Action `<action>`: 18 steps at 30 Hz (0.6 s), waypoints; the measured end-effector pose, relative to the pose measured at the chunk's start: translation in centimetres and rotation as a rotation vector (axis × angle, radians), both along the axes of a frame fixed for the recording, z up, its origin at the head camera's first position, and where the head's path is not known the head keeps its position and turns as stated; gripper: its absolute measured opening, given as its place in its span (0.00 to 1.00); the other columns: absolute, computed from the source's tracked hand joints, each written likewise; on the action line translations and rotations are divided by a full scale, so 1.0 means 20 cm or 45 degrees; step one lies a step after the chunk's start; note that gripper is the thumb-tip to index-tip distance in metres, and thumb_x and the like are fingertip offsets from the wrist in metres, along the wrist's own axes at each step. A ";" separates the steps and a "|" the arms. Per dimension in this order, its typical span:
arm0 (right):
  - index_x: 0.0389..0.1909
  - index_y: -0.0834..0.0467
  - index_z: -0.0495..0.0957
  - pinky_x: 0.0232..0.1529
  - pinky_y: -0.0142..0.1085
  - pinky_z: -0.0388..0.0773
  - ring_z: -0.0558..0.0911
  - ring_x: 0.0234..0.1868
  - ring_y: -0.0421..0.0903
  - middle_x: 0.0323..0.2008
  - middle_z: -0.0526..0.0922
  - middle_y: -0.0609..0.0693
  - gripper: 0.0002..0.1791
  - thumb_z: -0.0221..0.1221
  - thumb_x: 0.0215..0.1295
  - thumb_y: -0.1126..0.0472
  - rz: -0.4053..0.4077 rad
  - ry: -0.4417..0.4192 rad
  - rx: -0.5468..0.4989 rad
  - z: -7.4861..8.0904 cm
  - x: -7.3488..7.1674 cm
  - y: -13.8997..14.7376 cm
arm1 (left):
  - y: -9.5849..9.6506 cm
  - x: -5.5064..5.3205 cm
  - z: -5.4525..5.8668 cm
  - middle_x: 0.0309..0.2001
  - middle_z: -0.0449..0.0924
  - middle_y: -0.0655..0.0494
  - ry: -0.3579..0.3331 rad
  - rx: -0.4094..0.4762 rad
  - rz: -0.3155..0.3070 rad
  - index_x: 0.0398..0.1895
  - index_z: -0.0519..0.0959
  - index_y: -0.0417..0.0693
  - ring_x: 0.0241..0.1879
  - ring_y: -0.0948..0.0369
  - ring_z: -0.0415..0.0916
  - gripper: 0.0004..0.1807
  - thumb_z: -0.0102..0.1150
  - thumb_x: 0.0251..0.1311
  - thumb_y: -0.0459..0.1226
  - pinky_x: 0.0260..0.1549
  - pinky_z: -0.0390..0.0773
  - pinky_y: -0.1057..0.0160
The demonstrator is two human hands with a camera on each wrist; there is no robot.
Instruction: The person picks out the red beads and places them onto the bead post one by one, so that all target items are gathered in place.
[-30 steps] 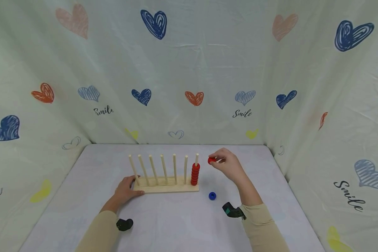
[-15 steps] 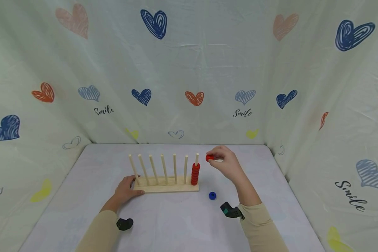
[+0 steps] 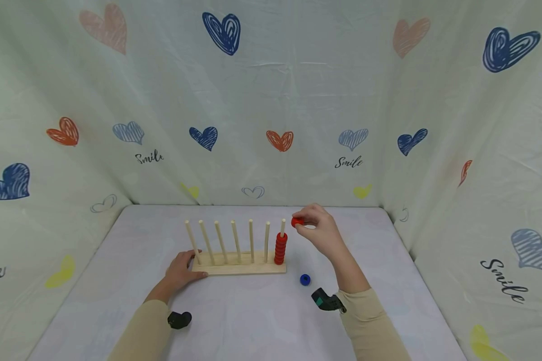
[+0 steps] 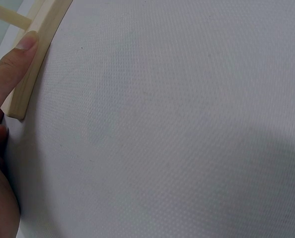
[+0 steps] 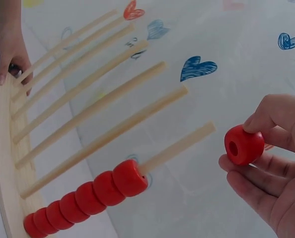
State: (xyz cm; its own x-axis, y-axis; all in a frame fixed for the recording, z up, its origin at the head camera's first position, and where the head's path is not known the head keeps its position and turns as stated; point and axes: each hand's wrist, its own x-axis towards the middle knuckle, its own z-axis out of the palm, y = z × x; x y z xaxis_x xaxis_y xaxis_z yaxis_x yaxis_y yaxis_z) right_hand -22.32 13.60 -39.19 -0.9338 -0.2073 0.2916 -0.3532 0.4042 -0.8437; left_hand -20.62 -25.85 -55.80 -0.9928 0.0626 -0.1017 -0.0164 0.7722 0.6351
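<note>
A pale wooden peg rack (image 3: 246,269) with a row of upright pegs stands on the table. At its left end my left hand (image 3: 179,269) grips the base, the thumb (image 4: 19,62) lying along the front edge. Several red beads (image 5: 90,198) are stacked on the rightmost peg, whose bare top sticks out above them. My right hand (image 3: 320,231) pinches a red bead (image 5: 244,145) between thumb and fingers, just right of that peg's tip and apart from it. The bead's hole faces the peg in the right wrist view. A sliver of red shows behind it, between the fingers.
A blue bead (image 3: 305,280) lies on the white table (image 3: 248,321), right of the rack and in front of the right hand. The other pegs (image 3: 235,240) carry no beads. A curtain (image 3: 271,90) printed with hearts hangs behind the table and along both sides.
My right hand has moved left and slightly upward with the red bead, closer to the top of the rightmost peg. The left hand keeps its grip on the rack's base.
</note>
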 end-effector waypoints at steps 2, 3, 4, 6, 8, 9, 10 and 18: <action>0.45 0.65 0.83 0.52 0.45 0.79 0.81 0.45 0.49 0.42 0.77 0.52 0.12 0.62 0.60 0.72 0.004 0.007 -0.004 0.00 0.00 -0.01 | 0.00 0.01 0.01 0.59 0.67 0.32 0.003 -0.004 -0.003 0.64 0.68 0.36 0.59 0.39 0.64 0.43 0.75 0.48 0.46 0.57 0.64 0.38; 0.45 0.65 0.83 0.52 0.44 0.79 0.81 0.45 0.49 0.42 0.77 0.52 0.12 0.62 0.59 0.72 0.007 0.011 -0.009 0.00 0.00 -0.01 | 0.00 0.01 0.01 0.60 0.67 0.32 0.001 -0.003 -0.002 0.64 0.68 0.36 0.59 0.39 0.64 0.43 0.75 0.48 0.46 0.57 0.64 0.38; 0.44 0.65 0.83 0.52 0.44 0.79 0.81 0.45 0.49 0.42 0.77 0.52 0.12 0.62 0.59 0.72 0.009 0.017 -0.012 0.01 0.00 -0.02 | 0.00 0.01 0.01 0.60 0.66 0.32 -0.001 -0.002 0.000 0.64 0.68 0.36 0.59 0.39 0.64 0.43 0.76 0.48 0.46 0.57 0.64 0.38; 0.44 0.64 0.83 0.52 0.42 0.79 0.81 0.44 0.49 0.42 0.77 0.51 0.11 0.63 0.59 0.72 0.007 0.024 -0.012 0.01 0.00 -0.03 | 0.00 0.01 0.01 0.60 0.66 0.32 -0.002 -0.005 0.001 0.64 0.68 0.36 0.59 0.39 0.64 0.43 0.75 0.48 0.46 0.57 0.64 0.38; 0.44 0.64 0.83 0.52 0.42 0.79 0.81 0.45 0.49 0.41 0.77 0.51 0.11 0.63 0.59 0.72 0.007 0.030 -0.014 0.02 0.00 -0.04 | 0.00 0.00 0.01 0.60 0.66 0.32 -0.003 -0.007 0.002 0.64 0.68 0.36 0.59 0.39 0.64 0.43 0.75 0.48 0.46 0.57 0.64 0.38; 0.44 0.64 0.83 0.52 0.42 0.79 0.81 0.45 0.49 0.42 0.77 0.51 0.11 0.63 0.59 0.72 0.011 0.033 -0.019 0.02 0.00 -0.04 | 0.00 0.01 0.01 0.60 0.66 0.32 -0.004 -0.006 0.002 0.64 0.68 0.36 0.59 0.39 0.64 0.43 0.75 0.48 0.47 0.57 0.64 0.38; 0.44 0.64 0.83 0.52 0.43 0.78 0.81 0.45 0.49 0.42 0.77 0.52 0.11 0.63 0.59 0.72 0.012 0.035 -0.020 0.02 0.00 -0.04 | 0.00 0.00 0.01 0.60 0.66 0.32 -0.005 -0.006 0.002 0.64 0.68 0.36 0.59 0.39 0.64 0.43 0.75 0.48 0.47 0.57 0.64 0.38; 0.43 0.63 0.84 0.52 0.44 0.78 0.81 0.44 0.49 0.41 0.77 0.51 0.10 0.65 0.60 0.69 0.014 0.037 -0.051 0.02 0.00 -0.08 | 0.00 0.01 0.01 0.59 0.67 0.33 -0.004 -0.006 0.001 0.64 0.68 0.36 0.58 0.40 0.65 0.43 0.75 0.48 0.46 0.56 0.65 0.38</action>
